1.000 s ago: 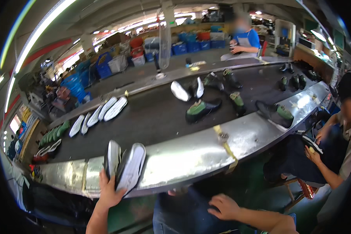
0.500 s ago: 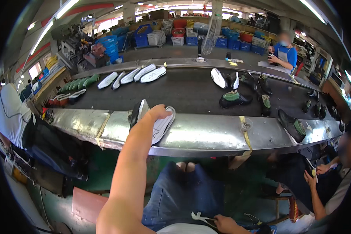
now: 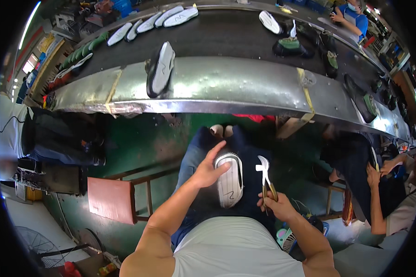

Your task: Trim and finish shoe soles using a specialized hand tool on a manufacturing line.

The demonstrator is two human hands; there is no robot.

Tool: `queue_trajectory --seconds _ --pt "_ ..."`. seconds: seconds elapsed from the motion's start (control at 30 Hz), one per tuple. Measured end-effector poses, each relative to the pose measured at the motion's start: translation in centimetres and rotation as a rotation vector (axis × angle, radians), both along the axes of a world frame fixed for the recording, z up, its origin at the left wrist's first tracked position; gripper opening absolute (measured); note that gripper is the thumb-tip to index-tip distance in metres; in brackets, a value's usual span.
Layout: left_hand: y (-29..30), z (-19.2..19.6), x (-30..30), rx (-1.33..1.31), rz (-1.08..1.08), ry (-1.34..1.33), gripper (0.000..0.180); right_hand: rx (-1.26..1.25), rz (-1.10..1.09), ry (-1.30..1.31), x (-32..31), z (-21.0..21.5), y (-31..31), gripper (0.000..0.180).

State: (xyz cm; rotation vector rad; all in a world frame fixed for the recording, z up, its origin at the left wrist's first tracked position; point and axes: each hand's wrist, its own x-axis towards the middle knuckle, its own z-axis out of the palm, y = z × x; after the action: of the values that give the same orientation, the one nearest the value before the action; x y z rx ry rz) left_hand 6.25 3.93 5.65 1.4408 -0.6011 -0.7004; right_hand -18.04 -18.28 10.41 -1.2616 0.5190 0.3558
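A shoe [image 3: 229, 191] with a pale striped sole lies on my lap, sole up, a dark pen squiggle near its lower end. My left hand [image 3: 210, 171] is at its far end, thumb on the sole and index finger stretched out apart from it. In my right hand [image 3: 277, 205] are pincers [image 3: 265, 173] with a silver hooked head and brass-coloured handles. They point upward, just right of the shoe and apart from it. Another dark shoe [image 3: 162, 71] leans on the metal ledge ahead, its pale sole facing me.
A metal ledge [image 3: 226, 83] borders the dark conveyor belt [image 3: 217, 37], which carries white-soled shoes, green pieces and black-green shoes. A stool [image 3: 111, 198] stands left. Co-workers stand at the left and across the belt; one sits at right, hands on a shoe part.
My left hand has brought the white-soled shoe from the ledge down to my lap, its fingers now spread. My right hand has raised the pincers beside it. The view has tilted downward.
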Motion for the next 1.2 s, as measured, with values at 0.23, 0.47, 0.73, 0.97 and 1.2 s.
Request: queue_trajectory --seconds 0.23,0.47,0.73,0.97,1.2 --pt "-0.1 2.8 -0.3 -0.023 -0.039 0.122 0.058 -0.282 0.188 -0.172 2.2 1.1 3.2 0.034" --pt "0.3 3.4 -0.2 -0.016 -0.088 0.133 0.057 0.078 0.018 -0.283 5.0 2.8 4.8 0.022" --pt "0.1 3.0 0.2 0.076 0.021 -0.078 0.046 -0.494 0.264 -0.091 6.4 -0.2 1.7 0.026" --pt "0.6 2.2 1.8 -0.040 -0.149 0.158 0.050 -0.828 0.188 -0.423 5.0 -0.1 3.0 0.038" --pt "-1.9 1.7 0.3 -0.007 0.032 0.195 0.048 -1.072 0.381 -0.235 4.7 4.3 2.9 0.040"
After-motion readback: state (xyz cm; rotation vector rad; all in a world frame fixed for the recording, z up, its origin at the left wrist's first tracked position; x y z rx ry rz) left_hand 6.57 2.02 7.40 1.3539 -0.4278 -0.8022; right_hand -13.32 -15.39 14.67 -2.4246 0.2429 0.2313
